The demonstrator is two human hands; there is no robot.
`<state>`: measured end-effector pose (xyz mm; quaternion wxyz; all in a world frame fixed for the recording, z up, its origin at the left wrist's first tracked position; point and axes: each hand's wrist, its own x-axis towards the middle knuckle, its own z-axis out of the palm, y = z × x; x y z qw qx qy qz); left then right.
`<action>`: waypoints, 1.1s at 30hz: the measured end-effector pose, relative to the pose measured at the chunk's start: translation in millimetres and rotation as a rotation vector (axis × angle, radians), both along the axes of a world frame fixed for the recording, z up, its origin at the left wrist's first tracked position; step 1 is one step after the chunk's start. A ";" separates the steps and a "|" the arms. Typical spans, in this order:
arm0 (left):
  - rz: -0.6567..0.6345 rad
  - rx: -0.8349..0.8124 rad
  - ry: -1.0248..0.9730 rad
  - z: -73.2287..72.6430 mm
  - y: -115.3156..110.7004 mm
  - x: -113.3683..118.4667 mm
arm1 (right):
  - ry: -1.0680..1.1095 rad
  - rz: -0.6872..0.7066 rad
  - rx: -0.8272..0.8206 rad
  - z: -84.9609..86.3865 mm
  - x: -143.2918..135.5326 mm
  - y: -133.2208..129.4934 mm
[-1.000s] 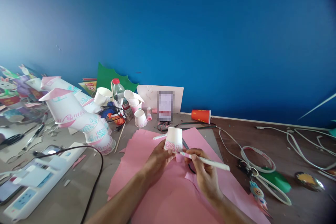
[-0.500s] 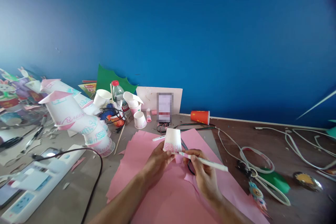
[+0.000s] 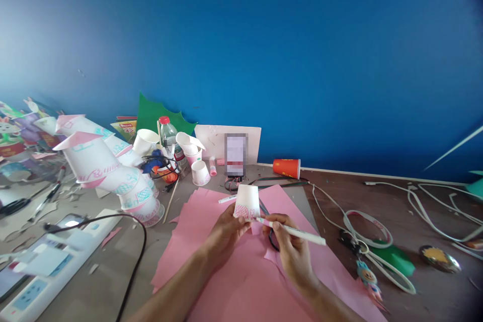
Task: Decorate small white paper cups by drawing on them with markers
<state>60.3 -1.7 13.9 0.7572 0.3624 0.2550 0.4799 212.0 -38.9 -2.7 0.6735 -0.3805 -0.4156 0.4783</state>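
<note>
My left hand [image 3: 227,229] grips a white paper cup [image 3: 248,197] by its lower edge, over the pink paper. Pink criss-cross marks run along the cup's lower part. In my right hand [image 3: 290,241] is a white marker [image 3: 304,234] with a pink band, its tip at the cup's lower right edge. Whether the tip touches the cup I cannot tell. Beneath both hands lie sheets of pink paper [image 3: 234,282]. Scissors [image 3: 273,239] with a dark handle lie partly hidden behind my right hand. Another white marker [image 3: 227,199] rests behind my left hand.
Decorated cup towers [image 3: 138,191] stand at left, near a power strip [image 3: 60,266] with a dark cable. A bottle [image 3: 168,136] and several cups stand behind. A red cup [image 3: 287,168] lies by the blue wall. White cables [image 3: 339,219] and a keychain [image 3: 367,276] are at right.
The whole view has shifted slightly. My hands keep the same hold on the cup and marker, with the marker's tip still at the cup's lower edge.
</note>
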 end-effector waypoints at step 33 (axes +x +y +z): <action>-0.014 0.028 0.052 -0.7 0.3 -1.4 | 0.034 -0.071 -0.138 11.7 -1.1 1.4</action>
